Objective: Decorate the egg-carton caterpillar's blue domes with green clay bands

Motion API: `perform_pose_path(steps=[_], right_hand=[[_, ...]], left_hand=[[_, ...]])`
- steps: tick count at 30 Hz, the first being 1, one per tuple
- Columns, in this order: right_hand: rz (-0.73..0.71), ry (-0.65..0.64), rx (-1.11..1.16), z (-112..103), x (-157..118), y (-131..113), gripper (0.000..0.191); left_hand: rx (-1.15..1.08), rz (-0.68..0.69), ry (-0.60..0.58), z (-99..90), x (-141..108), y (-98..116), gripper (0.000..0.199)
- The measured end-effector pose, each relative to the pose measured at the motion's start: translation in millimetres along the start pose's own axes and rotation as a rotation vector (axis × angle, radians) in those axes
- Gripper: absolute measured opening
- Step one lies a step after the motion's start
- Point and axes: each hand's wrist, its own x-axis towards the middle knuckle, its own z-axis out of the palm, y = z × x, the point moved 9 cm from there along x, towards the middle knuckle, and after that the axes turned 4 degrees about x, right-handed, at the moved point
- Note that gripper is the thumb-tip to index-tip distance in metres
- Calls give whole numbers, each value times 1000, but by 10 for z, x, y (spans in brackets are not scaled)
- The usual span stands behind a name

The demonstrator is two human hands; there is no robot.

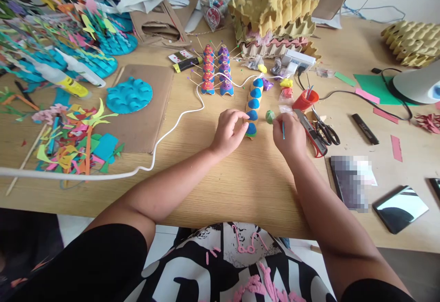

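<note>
An egg-carton strip [254, 104] with blue-covered bumps lies in front of me, a bit of green at its near end. My left hand [229, 132] is closed at the strip's left edge, thumb and fingertips against the near bumps. On the other side, my right hand [290, 138] is closed around a thin blue stick [283, 130]. A small green lump [270, 117] shows by the right fingertips; whether they touch it I cannot tell. Farther back stand a red-and-blue carton strip [208, 70] and a purple-and-blue one [225, 70], with thin sticks poking out.
Right of my right hand lie a box cutter [311, 132], scissors [326, 130] and a red cup [305, 100]. A white cable [175, 128] crosses the table. Paper scraps [79, 146] and cardboard [151, 100] are left; egg trays [275, 13] are stacked behind.
</note>
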Motion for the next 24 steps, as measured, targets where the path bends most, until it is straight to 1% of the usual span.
perform_pose_path(steps=[2, 5, 8, 11, 14, 16, 20, 24], right_hand=[[51, -62, 82, 64, -108, -22, 10], [24, -137, 153, 178, -259, -121, 14], [9, -111, 231, 230, -337, -166, 15], [7, -47, 398, 243, -356, -178, 19], [35, -2, 541, 255, -363, -167, 26], [70, 2, 614, 271, -370, -153, 31], [115, -19, 732, 311, -378, -138, 42], [128, -76, 746, 377, -383, -140, 43]], left_hand=[[65, 56, 0, -27, 6, 91, 16], [128, 118, -16, -11, -9, 181, 18], [172, 178, -40, 43, -42, 250, 18], [208, 221, -104, 121, -76, 305, 18], [232, 215, -178, 189, -96, 315, 19], [237, 205, -193, 202, -102, 310, 18], [240, 185, -188, 210, -106, 272, 19], [223, 179, -157, 197, -107, 248, 22]])
